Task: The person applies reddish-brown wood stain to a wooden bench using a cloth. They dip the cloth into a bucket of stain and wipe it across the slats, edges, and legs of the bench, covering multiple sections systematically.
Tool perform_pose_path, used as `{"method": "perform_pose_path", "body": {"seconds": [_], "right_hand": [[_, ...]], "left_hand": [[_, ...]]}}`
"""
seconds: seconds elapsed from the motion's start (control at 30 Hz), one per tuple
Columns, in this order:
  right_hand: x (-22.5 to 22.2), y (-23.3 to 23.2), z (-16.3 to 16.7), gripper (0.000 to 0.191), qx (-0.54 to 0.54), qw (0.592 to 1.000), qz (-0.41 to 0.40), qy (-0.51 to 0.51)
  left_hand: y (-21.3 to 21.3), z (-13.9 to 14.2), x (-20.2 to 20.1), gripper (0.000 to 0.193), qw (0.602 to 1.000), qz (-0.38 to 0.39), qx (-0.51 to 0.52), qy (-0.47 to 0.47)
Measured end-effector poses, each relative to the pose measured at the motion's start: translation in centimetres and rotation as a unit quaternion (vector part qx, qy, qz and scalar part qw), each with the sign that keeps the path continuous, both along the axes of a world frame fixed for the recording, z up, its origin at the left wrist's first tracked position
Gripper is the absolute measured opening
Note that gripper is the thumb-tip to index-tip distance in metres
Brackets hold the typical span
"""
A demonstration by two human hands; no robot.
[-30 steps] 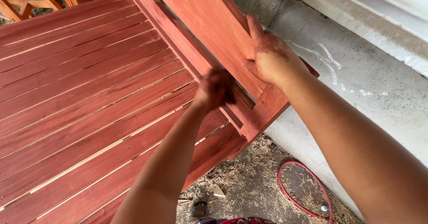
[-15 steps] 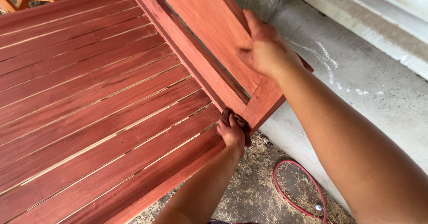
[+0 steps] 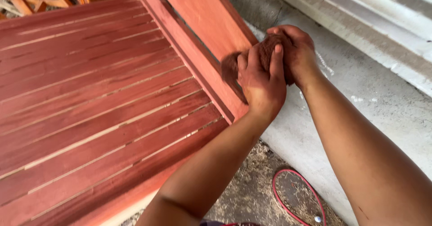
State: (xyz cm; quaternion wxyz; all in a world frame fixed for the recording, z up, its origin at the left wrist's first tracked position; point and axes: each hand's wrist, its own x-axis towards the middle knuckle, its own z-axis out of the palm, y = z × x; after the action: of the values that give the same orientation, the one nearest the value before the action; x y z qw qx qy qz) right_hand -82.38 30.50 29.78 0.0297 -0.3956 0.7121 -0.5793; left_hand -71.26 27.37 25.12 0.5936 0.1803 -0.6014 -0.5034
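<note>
Both my left hand (image 3: 261,84) and right hand (image 3: 292,50) have lifted off the stained bench (image 3: 103,113), clutching what looks like a rag (image 3: 270,50) that might drip.

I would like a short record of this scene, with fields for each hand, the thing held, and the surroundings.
left hand: grips the stained rag, fingers up
right hand: wrapped around the same rag
stained rag: dark reddish-brown, bunched, between both hands
slatted wooden panel: red-stained, lying flat, pale gaps between slats
upright board: red-stained, leaning by the concrete wall
red hose: looped on the ground
</note>
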Motion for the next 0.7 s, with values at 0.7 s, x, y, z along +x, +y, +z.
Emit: {"method": "perform_pose_path", "body": {"seconds": [0.7], "right_hand": [[3.4, -1.2, 0.5, 0.035, 0.158, 0.962, -0.165, 0.148]], "left_hand": [[0.6, -13.7, -1.9, 0.038, 0.988, -0.018, 0.155, -0.014]]}}
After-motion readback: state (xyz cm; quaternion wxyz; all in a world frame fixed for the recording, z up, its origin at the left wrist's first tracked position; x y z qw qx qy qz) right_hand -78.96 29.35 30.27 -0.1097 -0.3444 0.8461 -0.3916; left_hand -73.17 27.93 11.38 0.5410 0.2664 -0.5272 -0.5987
